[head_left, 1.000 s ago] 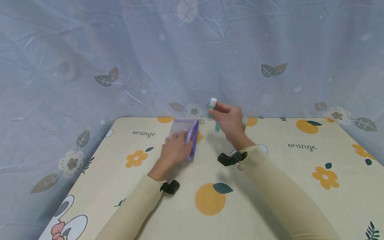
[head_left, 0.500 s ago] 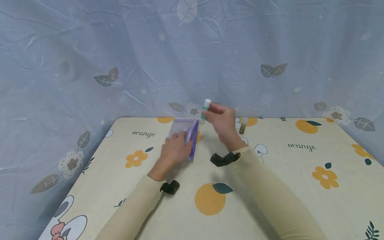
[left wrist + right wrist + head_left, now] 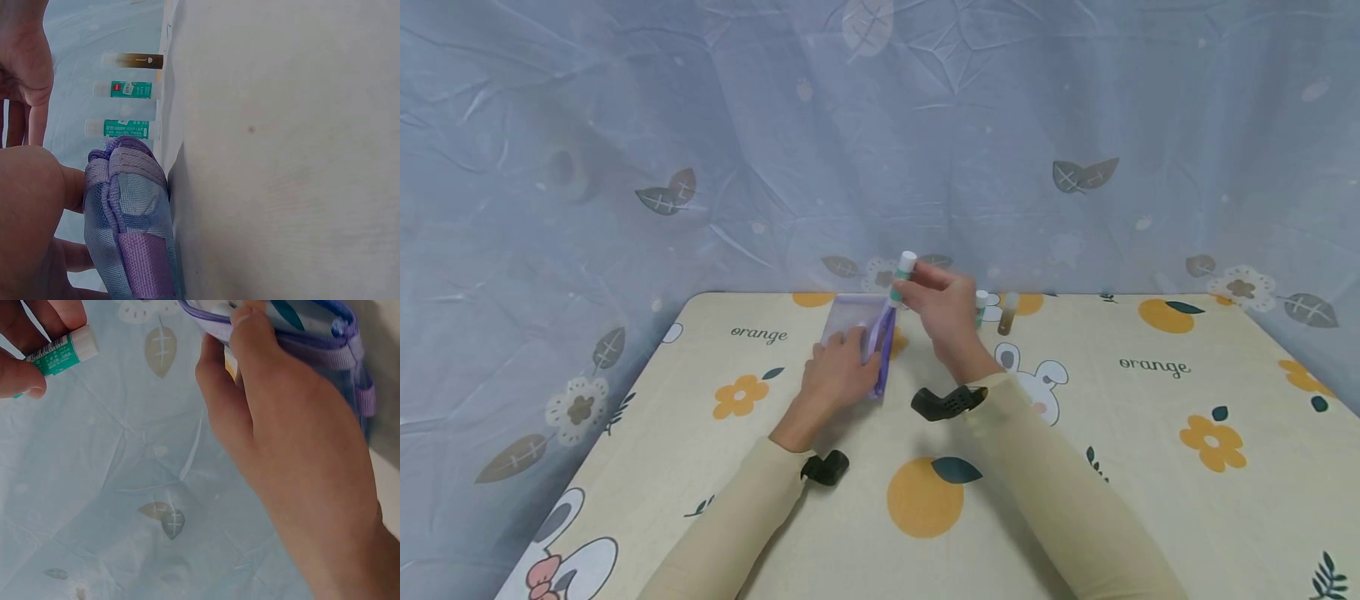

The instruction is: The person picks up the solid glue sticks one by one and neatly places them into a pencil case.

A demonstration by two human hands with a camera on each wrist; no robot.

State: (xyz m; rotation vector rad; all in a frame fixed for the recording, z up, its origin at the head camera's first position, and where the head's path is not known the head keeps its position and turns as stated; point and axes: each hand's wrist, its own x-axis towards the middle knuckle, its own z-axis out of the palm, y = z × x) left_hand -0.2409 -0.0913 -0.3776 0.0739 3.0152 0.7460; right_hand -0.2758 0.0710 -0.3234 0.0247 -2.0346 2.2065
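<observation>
My right hand [image 3: 951, 312] pinches a glue stick [image 3: 901, 279] with a white cap and green label, held tilted with the cap up. Its lower end is at the far end of a purple-edged mesh zipper pouch [image 3: 853, 310]; whether they touch I cannot tell. Lying over that pouch, my left hand [image 3: 838, 371] holds it near the mouth. In the right wrist view the pouch's mouth gapes, with a digit of the left hand [image 3: 300, 419] at its edge. The mesh side and a lilac tab [image 3: 147, 265] show in the left wrist view.
Two more green-labelled glue sticks, a farther one [image 3: 128, 89] and a nearer one [image 3: 125, 129], stand beyond the pouch beside a brown-and-clear stick [image 3: 1008, 315]. A patterned cloth [image 3: 925, 433] covers the table; a blue-grey curtain [image 3: 1000, 125] hangs behind.
My right hand has moved left with the glue stick, bringing it to the pouch's far end. Standing sticks once hidden behind that hand now show. The left hand stays in place.
</observation>
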